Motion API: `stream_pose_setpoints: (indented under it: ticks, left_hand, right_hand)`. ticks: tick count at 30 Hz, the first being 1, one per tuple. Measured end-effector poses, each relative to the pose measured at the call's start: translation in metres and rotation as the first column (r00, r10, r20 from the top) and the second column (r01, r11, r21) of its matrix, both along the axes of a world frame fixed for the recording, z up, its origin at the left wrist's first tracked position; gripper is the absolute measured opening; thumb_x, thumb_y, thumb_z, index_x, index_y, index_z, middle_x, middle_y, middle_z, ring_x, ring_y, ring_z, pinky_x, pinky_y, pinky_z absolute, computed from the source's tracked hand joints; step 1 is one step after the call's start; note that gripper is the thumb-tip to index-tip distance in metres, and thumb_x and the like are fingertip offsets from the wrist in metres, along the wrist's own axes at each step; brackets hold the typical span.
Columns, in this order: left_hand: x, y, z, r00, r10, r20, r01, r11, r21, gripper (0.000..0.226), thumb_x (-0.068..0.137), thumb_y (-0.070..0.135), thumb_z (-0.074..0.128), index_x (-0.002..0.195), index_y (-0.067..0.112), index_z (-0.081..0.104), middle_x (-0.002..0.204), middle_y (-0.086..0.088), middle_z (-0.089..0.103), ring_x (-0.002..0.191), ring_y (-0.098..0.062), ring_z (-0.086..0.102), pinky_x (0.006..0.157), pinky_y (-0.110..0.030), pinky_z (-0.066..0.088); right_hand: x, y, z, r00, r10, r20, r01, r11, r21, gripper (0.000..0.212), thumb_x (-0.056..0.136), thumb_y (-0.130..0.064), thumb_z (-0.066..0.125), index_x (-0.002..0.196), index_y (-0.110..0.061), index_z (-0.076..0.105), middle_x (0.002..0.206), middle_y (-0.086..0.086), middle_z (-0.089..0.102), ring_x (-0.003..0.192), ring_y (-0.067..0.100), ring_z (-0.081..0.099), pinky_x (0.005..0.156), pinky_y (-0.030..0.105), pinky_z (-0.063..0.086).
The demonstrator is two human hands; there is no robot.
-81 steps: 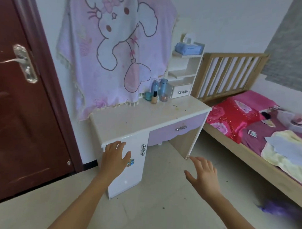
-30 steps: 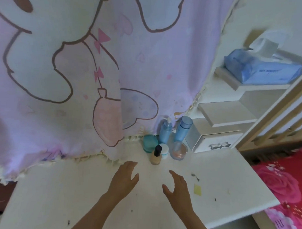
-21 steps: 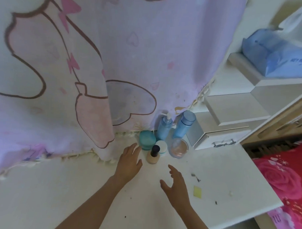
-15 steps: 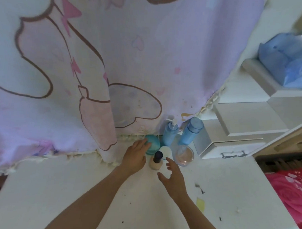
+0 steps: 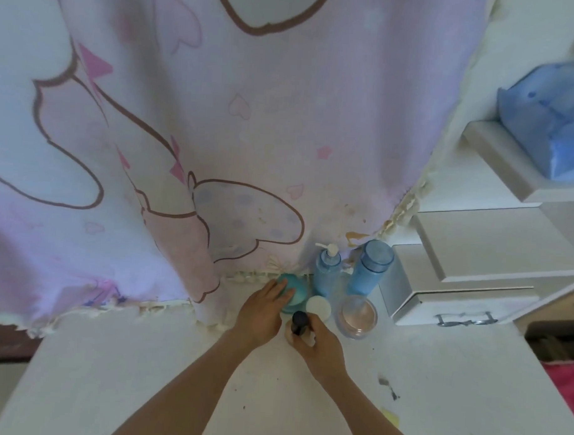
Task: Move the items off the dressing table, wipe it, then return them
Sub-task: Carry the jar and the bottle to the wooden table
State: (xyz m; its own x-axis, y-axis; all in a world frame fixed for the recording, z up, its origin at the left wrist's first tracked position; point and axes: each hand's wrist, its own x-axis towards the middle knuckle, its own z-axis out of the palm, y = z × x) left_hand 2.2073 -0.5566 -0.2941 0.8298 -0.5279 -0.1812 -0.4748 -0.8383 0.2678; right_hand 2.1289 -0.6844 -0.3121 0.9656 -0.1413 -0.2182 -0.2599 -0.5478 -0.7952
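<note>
Cosmetics clustered at back edge of dressing table (image 5: 143,375), under hanging cloth (image 5: 249,151) hem. Left hand (image 5: 263,311) fingers curl over teal jar (image 5: 296,291). Right hand (image 5: 320,345) wraps foundation bottle (image 5: 300,322) body below black cap. Both likely small, rigid, smooth, possibly glass, so breakable if dropped. Best hold: round body, not caps. Pump bottle (image 5: 326,277) just behind, likely tips easily.

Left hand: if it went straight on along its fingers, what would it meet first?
The teal jar; the fingers of the left hand are touching it. Behind that, probably the hanging pink cloth.
</note>
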Motion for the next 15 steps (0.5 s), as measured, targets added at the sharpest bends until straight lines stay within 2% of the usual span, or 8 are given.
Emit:
stream_pose_setpoints:
  ticks: [2, 3, 9, 11, 12, 13, 14, 15]
  left_hand:
    - [-0.008, 0.003, -0.003, 0.999, 0.040, 0.018, -0.040, 0.999, -0.007, 0.060, 0.091, 0.011, 0.040, 0.146, 0.022, 0.016, 0.156, 0.000, 0.005, 0.144, -0.015, 0.004, 0.113, -0.024, 0.015]
    - [-0.013, 0.005, -0.003, 0.998, 0.055, 0.026, -0.055, 0.998, -0.007, 0.059, 0.091, 0.014, 0.041, 0.146, 0.022, 0.017, 0.156, 0.001, 0.005, 0.144, -0.015, 0.005, 0.113, -0.024, 0.014]
    - [-0.056, 0.018, 0.000, 0.990, 0.138, 0.014, -0.138, 0.990, 0.005, 0.057, 0.094, 0.028, 0.040, 0.145, 0.020, 0.016, 0.156, 0.002, 0.005, 0.144, -0.015, 0.004, 0.114, -0.026, 0.011]
    - [-0.075, 0.024, -0.002, 0.984, 0.170, 0.045, -0.169, 0.985, -0.018, 0.056, 0.090, 0.030, 0.048, 0.142, 0.018, 0.029, 0.153, -0.003, 0.019, 0.142, -0.021, 0.018, 0.112, -0.030, 0.023]
    - [-0.084, 0.026, -0.003, 0.980, 0.171, 0.104, -0.167, 0.985, -0.044, 0.055, 0.082, 0.033, 0.058, 0.133, 0.018, 0.045, 0.145, -0.006, 0.038, 0.133, -0.025, 0.037, 0.103, -0.032, 0.038]
    - [-0.092, 0.029, -0.007, 0.978, 0.155, 0.141, -0.149, 0.987, -0.054, 0.054, 0.067, 0.039, 0.068, 0.117, 0.021, 0.059, 0.128, -0.005, 0.057, 0.115, -0.027, 0.054, 0.085, -0.029, 0.051]
    - [-0.099, 0.032, -0.012, 0.976, 0.138, 0.171, -0.132, 0.990, -0.048, 0.053, 0.053, 0.043, 0.071, 0.103, 0.026, 0.064, 0.108, 0.002, 0.067, 0.098, -0.021, 0.058, 0.068, -0.024, 0.054]
    - [-0.105, 0.033, -0.012, 0.980, 0.131, 0.152, -0.125, 0.991, -0.053, 0.053, 0.047, 0.044, 0.070, 0.097, 0.029, 0.062, 0.095, 0.006, 0.068, 0.088, -0.016, 0.052, 0.058, -0.021, 0.053]
  right_hand:
    - [-0.009, -0.005, -0.003, 1.000, 0.024, 0.014, -0.023, 0.999, -0.039, 0.015, 0.085, -0.032, 0.061, 0.081, -0.030, 0.046, 0.088, 0.000, 0.062, 0.084, 0.015, 0.057, 0.073, 0.022, 0.041]
    - [-0.015, -0.007, -0.003, 0.999, 0.032, 0.018, -0.031, 0.998, -0.048, 0.021, 0.084, -0.031, 0.061, 0.077, -0.036, 0.041, 0.085, -0.002, 0.060, 0.083, 0.015, 0.057, 0.072, 0.021, 0.040]
    - [-0.047, -0.020, -0.003, 0.998, -0.011, 0.059, 0.010, 1.000, 0.020, 0.027, 0.083, -0.019, 0.063, 0.091, -0.037, 0.044, 0.088, -0.004, 0.059, 0.085, 0.015, 0.054, 0.071, 0.015, 0.037]
    - [-0.054, -0.020, -0.004, 0.997, -0.023, 0.068, 0.020, 0.999, 0.047, 0.036, 0.083, -0.015, 0.063, 0.088, -0.043, 0.041, 0.089, -0.007, 0.058, 0.084, 0.014, 0.053, 0.070, 0.012, 0.037]
    - [-0.055, -0.020, -0.005, 0.998, -0.027, 0.063, 0.023, 0.998, 0.058, 0.038, 0.083, -0.014, 0.063, 0.089, -0.043, 0.040, 0.089, -0.009, 0.057, 0.085, 0.014, 0.053, 0.071, 0.013, 0.036]
    - [-0.056, -0.020, -0.006, 0.998, -0.028, 0.053, 0.025, 0.998, 0.066, 0.037, 0.083, -0.013, 0.062, 0.090, -0.042, 0.040, 0.090, -0.010, 0.056, 0.085, 0.014, 0.052, 0.072, 0.017, 0.036]
    - [-0.057, -0.020, -0.006, 0.999, -0.027, 0.042, 0.024, 0.997, 0.069, 0.035, 0.082, -0.015, 0.062, 0.091, -0.041, 0.040, 0.091, -0.010, 0.055, 0.086, 0.014, 0.052, 0.074, 0.019, 0.036]
    - [-0.057, -0.020, -0.007, 0.999, -0.024, 0.032, 0.022, 0.997, 0.073, 0.034, 0.081, -0.018, 0.062, 0.093, -0.041, 0.040, 0.092, -0.011, 0.055, 0.087, 0.014, 0.052, 0.075, 0.020, 0.036]
